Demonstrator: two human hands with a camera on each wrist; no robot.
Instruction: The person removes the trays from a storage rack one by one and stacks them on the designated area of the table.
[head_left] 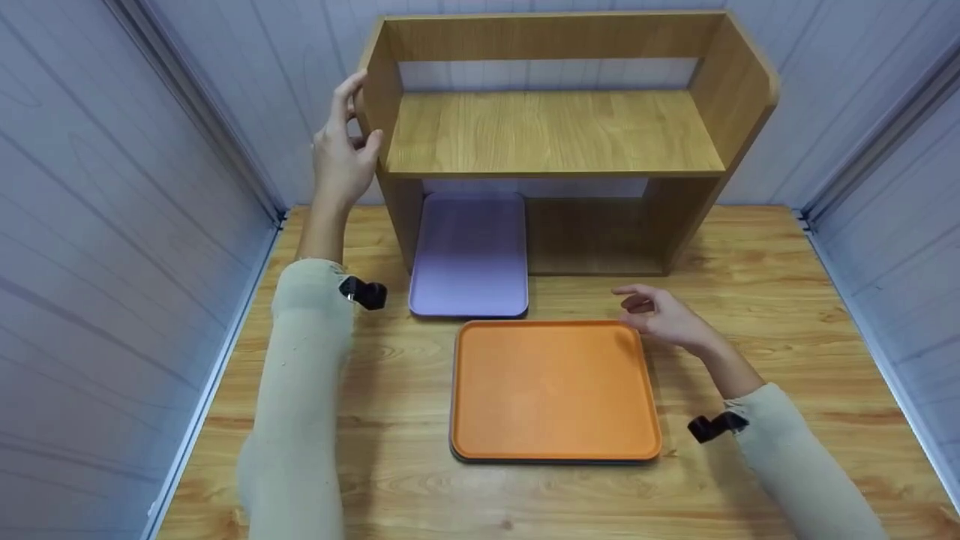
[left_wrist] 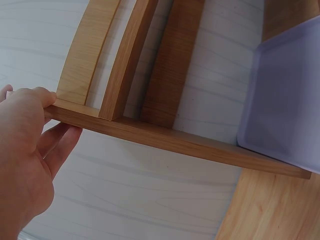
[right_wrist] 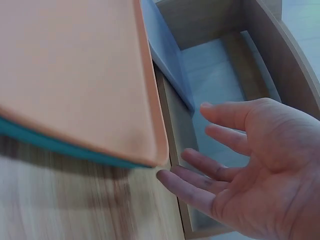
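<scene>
My left hand point(head_left: 360, 112) grips the left side panel of a two-level wooden shelf point(head_left: 551, 131); in the left wrist view the thumb lies on one face of the panel point(left_wrist: 165, 140) and the fingers point(left_wrist: 62, 142) on the other. My right hand point(head_left: 636, 301) hovers open, fingers relaxed, just past the far right corner of an orange tray point(head_left: 551, 386). The right wrist view shows that hand point(right_wrist: 187, 145) empty beside the orange tray point(right_wrist: 75, 70), which lies on a teal tray point(right_wrist: 45, 137). A purple tray point(head_left: 469, 255) lies half under the shelf's lower level.
The shelf stands at the back of a wooden table point(head_left: 787, 315), between pale panelled walls point(head_left: 112, 225) on three sides. Both shelf levels hold nothing but the purple tray point(left_wrist: 287, 95). Small black wrist cameras point(head_left: 365, 292) sit on both sleeves.
</scene>
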